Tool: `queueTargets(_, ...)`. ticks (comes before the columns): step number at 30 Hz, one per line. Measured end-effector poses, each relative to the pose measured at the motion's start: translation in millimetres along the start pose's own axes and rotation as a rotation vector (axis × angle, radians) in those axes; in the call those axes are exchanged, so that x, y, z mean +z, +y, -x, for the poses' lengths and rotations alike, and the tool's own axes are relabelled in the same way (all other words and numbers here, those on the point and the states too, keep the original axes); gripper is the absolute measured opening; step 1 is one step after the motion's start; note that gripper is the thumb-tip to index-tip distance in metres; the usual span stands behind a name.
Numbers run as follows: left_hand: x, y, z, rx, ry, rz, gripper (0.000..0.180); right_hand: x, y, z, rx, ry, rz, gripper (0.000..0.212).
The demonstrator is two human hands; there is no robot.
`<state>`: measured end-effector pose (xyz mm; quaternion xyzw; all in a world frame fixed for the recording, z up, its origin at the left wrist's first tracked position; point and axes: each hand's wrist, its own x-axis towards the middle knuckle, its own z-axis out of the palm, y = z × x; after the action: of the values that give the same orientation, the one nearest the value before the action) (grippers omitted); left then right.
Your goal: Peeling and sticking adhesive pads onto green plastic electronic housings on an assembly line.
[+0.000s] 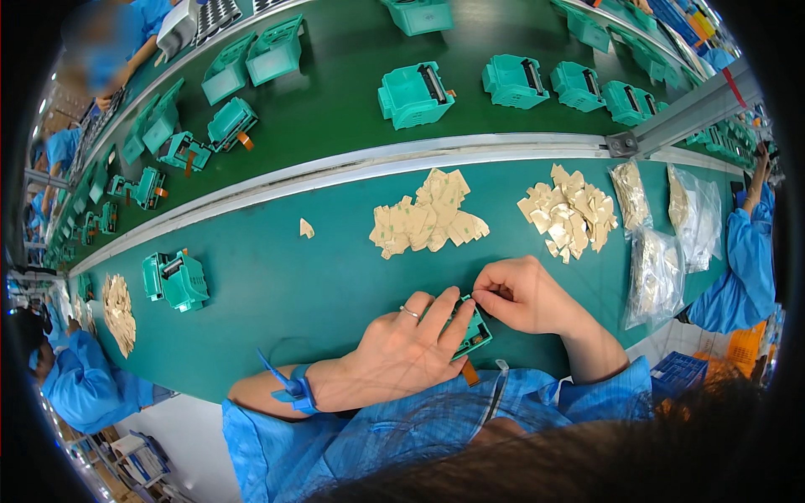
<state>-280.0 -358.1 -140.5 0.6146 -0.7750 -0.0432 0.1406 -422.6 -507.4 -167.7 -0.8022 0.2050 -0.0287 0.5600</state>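
Note:
A small green plastic housing [477,333] with an orange flat cable [470,372] is at the table's near edge, in front of my body. My left hand [411,335], with a ring and a blue wrist strap [295,392], lies over the housing, its fingers stretched across and touching it. At the housing's far right corner, my right hand [524,293] has thumb and forefinger pinched together; whatever sits between them is too small or hidden to make out. Beyond the hands lie a pile of beige stickers [428,216] and a second sticker pile [570,210].
Two green housings [178,281] stand at the left, near another beige pile [119,314]. Clear plastic bags [656,272] lie at the right. A metal rail [352,172] separates the table from a belt [335,101] carrying several green housings. People in blue sit at both sides.

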Motion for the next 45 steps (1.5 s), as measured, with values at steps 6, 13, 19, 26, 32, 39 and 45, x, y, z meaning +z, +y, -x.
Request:
queueTargets(6,-3.0,2.0,-1.1,-0.017,-0.082,0.016,0.052,-2.2,1.5,2.0,-0.118,0.007,0.090,0.008)
queueTargets(13,-6.5,-1.1,-1.6,0.046,0.165,-0.082,0.055,-22.5,-32.0,19.2,-0.137,0.083,-0.297,0.009)
queueTargets(19,15.4,-13.0,0.7,0.252,0.455,0.003,0.061,-24.6,-41.8,31.8,-0.243,0.198,-0.296,0.017)
queueTargets(26,23.6,-15.1,0.7,0.261,0.515,0.035,0.069,-19.7,-42.0,36.0,-0.273,0.237,-0.256,0.017)
queueTargets(32,26.1,-17.6,2.4,0.267,0.504,0.055,0.069,-20.3,-41.5,35.8,-0.325,0.256,-0.183,0.017)
queueTargets(39,27.5,-15.2,1.2,0.249,0.575,0.147,0.056,-20.2,-41.6,35.8,-0.322,0.246,-0.156,0.016)
queueTargets(45,26.4,-18.2,6.4,0.256,0.471,0.078,0.071,-20.4,-41.5,35.7,-0.320,0.245,-0.148,0.015)
